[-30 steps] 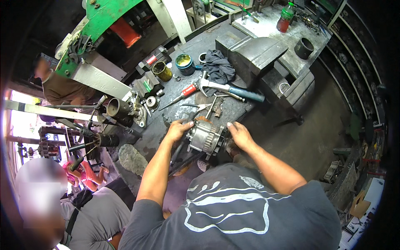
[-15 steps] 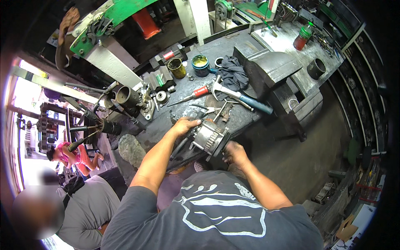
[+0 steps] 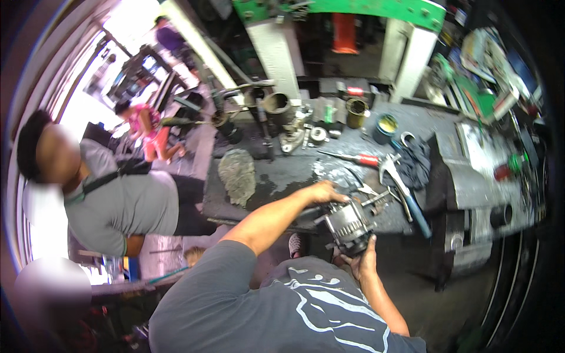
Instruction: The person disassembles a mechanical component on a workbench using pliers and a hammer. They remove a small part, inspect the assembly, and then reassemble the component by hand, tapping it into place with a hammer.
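Note:
At the front edge of the workbench I hold a silver alternator (image 3: 346, 222) with a slotted metal housing. My left hand (image 3: 325, 193) grips its far left side, fingers partly hidden behind it. Cupped against the near end, my right hand (image 3: 364, 260) has its thumb up along the housing; its other fingers are mostly out of sight below. Just beyond the alternator lie pliers (image 3: 368, 189). A claw hammer (image 3: 405, 191) with a blue grip and a red-handled screwdriver (image 3: 356, 159) are farther back on the bench.
A large vise (image 3: 456, 194) stands on the right. Open tins (image 3: 356, 113), a dark rag (image 3: 415, 165) and metal parts (image 3: 294, 132) sit toward the back. A grey cloth-like lump (image 3: 237, 176) is on the bench's left. A person in grey (image 3: 129, 200) stands at my left.
My view has swung, so the bench appears shifted to the right and the person on the left shows more fully. My right hand has come from the alternator's right side to under its near end.

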A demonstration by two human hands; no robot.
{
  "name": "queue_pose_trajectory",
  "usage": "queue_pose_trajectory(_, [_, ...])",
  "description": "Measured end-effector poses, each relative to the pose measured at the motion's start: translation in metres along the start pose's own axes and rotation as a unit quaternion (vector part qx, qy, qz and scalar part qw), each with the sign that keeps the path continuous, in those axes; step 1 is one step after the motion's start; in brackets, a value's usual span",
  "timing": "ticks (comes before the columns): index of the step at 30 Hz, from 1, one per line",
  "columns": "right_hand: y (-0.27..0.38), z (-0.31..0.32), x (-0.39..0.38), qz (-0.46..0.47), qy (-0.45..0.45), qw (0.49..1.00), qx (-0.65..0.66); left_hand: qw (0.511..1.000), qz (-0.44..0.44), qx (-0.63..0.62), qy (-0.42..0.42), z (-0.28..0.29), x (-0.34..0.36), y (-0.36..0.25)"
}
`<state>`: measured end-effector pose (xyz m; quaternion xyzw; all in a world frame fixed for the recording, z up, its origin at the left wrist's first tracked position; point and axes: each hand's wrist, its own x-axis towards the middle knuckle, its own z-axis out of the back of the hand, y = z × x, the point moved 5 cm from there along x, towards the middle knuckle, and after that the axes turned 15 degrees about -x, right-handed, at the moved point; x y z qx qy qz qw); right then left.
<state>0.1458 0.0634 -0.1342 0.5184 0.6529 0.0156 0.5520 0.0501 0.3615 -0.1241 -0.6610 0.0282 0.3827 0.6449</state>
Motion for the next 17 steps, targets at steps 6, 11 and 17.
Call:
queue_pose_trajectory(6, [0.029, -0.029, -0.008, -0.067, 0.041, 0.997, 0.008, 0.993, -0.02, -0.043, -0.109, 0.002, -0.079, -0.011])
queue_pose_trajectory(11, [0.028, -0.099, 0.005, -0.147, 0.159, 0.976, -0.016, 0.967, -0.038, -0.033, -0.251, 0.053, -0.204, -0.03])
queue_pose_trajectory(17, [-0.019, -0.235, 0.062, -0.241, 0.282, 0.929, -0.01, 0.888, 0.017, 0.164, -0.43, 0.081, -0.339, -0.076])
